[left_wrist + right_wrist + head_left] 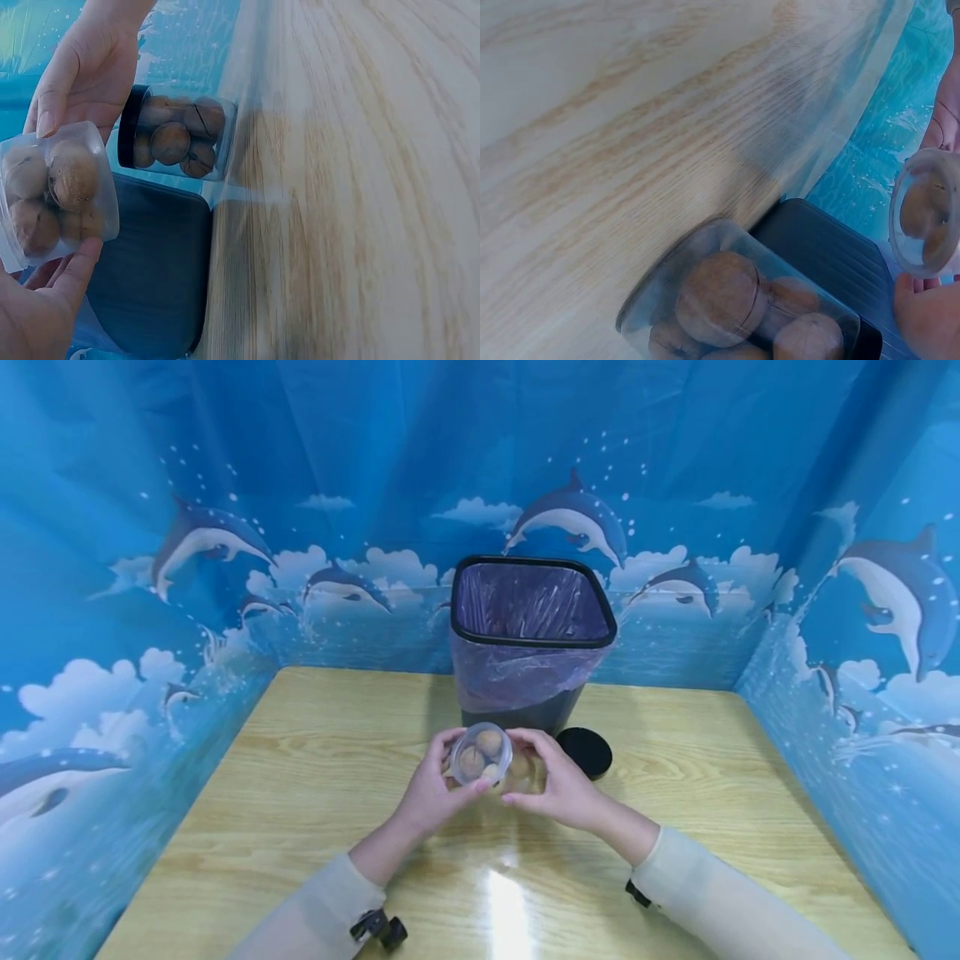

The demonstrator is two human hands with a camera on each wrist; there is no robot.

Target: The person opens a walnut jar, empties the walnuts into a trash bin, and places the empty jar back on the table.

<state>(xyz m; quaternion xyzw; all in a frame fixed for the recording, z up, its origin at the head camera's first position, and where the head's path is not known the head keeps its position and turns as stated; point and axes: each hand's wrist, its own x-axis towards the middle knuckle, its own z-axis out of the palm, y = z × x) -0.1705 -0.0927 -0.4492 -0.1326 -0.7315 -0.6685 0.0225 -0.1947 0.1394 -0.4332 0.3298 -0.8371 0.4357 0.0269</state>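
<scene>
Walnuts fill a small clear plastic cup (482, 755), raised above the table in front of the bin. My left hand (433, 783) grips the cup's left side, its thumb across the near edge. On the other side my right hand (561, 778) curves its thumb and fingers round the cup. In the left wrist view, the right thumb lies along the upper edge of the cup (54, 196). Whether a lid covers the cup, I cannot tell. Close beside the right hand, a clear jar (180, 135) with a black lid (585, 753) stands on the table, also holding walnuts.
A dark bin (534, 643) with a purple liner stands behind the hands. The wooden table (322, 760) spreads out on both sides. Blue curtains (390, 460) printed with dolphins enclose its back, left and right.
</scene>
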